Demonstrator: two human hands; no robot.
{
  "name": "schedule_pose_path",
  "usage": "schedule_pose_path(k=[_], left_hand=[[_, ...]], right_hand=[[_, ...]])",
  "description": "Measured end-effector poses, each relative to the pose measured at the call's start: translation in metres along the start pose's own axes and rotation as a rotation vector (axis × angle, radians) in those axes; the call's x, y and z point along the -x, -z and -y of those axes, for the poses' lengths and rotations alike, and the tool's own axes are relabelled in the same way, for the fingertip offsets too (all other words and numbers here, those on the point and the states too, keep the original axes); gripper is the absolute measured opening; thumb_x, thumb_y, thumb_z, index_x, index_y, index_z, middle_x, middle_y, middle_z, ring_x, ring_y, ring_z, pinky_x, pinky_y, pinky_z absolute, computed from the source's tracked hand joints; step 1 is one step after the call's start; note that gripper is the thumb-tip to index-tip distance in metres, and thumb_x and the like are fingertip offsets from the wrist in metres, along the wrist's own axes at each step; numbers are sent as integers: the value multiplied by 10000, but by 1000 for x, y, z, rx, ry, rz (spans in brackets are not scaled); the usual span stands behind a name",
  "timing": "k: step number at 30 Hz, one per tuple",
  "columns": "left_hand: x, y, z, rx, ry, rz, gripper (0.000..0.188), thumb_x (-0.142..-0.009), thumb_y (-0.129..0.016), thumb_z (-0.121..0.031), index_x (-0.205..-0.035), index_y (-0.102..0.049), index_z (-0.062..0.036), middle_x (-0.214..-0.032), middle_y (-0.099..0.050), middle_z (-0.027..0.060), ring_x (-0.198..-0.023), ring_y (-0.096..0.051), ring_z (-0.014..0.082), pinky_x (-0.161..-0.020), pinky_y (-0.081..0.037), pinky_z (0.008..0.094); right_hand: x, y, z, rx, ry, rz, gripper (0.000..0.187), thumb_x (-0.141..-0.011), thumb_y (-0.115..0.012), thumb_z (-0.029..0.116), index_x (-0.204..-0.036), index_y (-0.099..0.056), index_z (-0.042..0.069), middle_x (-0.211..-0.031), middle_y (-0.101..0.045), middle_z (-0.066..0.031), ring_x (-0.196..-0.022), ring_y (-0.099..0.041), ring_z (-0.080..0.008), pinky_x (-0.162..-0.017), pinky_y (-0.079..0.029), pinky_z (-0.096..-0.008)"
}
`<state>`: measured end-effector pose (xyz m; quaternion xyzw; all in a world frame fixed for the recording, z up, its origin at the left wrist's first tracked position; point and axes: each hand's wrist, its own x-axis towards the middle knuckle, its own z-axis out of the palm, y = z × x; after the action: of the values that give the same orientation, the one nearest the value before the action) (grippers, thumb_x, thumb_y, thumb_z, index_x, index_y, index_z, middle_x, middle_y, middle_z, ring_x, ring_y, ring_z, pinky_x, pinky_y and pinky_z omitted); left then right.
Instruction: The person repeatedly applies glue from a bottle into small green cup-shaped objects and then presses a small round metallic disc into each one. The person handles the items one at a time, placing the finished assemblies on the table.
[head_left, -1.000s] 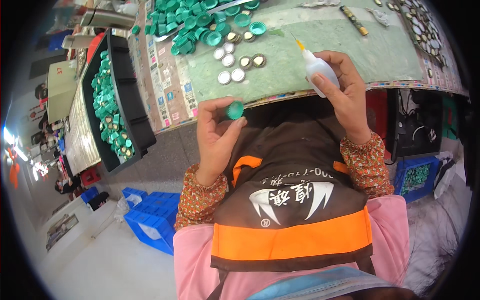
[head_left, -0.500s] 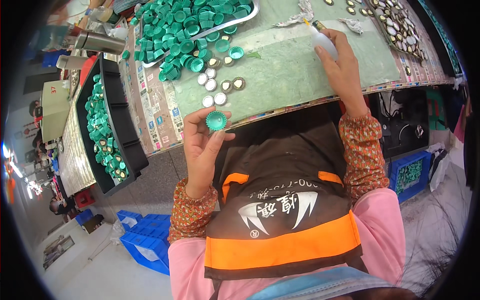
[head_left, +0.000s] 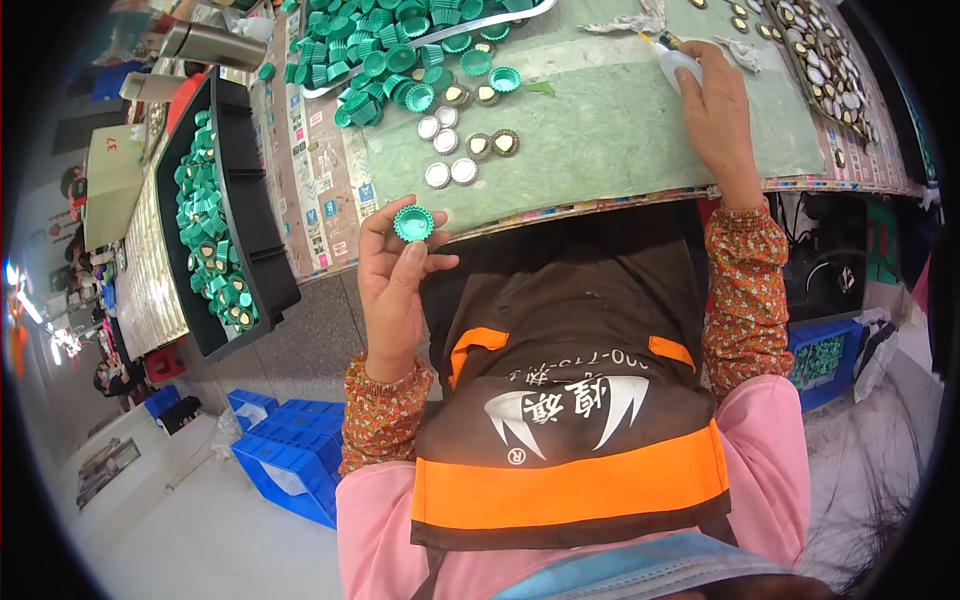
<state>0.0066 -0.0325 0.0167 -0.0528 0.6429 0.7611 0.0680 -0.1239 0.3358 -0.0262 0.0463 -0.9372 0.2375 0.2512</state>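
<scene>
Head view, and here we are looking down over the pale green work mat (head_left: 620, 140) on the table. The left hand (head_left: 392, 285) is raised just off the near edge of that mat, thumb and fingertips pinching a small round green fluted cap (head_left: 413, 223), open side up. Over at the far right part of the mat, the right hand (head_left: 715, 110) is wrapped around a small white squeeze bottle (head_left: 676, 62), its nozzle aimed away from the person. Between the two hands, on the mat, sits a little cluster of silver and gold round metal discs (head_left: 462, 150). At the mat's far left corner, a big heap of loose green caps (head_left: 400, 50) spills over a tray. Left of the mat, off the table's edge, a long black plastic bin (head_left: 255, 230) carries more green caps. Right of the mat, a flat tray of metal discs (head_left: 830, 60) lies in rows. Below the table, left of the person's brown and orange apron (head_left: 570, 420), stand blue plastic crates (head_left: 285, 455)
</scene>
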Motion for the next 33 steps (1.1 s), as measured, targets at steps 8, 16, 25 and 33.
schedule_pose_path(k=[8,16,25,33], left_hand=[[0,2,3,30,15,4,430,-1006,-571,-129,-1409,-445,-48,-1245,-638,154,-1061,-638,166,-852,-592,318],[2,6,5,12,13,7,430,-1020,-540,-134,-1422,-432,-28,-1239,-629,161,-1068,-638,184,-848,-600,334],[0,3,3,13,11,12,449,-1014,-553,-149,-1424,-427,-17,-1237,-629,165,-1062,-639,186,-851,-596,335],[3,4,5,10,23,17,461,-1017,-549,-156,-1439,-427,-16,-1239,-630,159,-1065,-635,186,-854,-592,333]], right_hand=[[-3,-5,3,8,-43,-8,252,-963,-570,130,-1197,-566,38,-1090,-651,-198,-986,-571,-399,-887,-442,-482],[-1,4,2,-153,-153,27,259,-969,-562,159,-1186,-564,19,-1046,-656,-232,-975,-601,-414,-864,-457,-487],[-4,1,-2,-99,-117,9,256,-968,-565,181,-1177,-579,34,-1017,-652,-237,-971,-601,-414,-852,-454,-494],[-4,0,8,341,178,-157,241,-936,-623,211,-1126,-630,63,-1069,-641,-182,-1014,-580,-358,-859,-461,-470]])
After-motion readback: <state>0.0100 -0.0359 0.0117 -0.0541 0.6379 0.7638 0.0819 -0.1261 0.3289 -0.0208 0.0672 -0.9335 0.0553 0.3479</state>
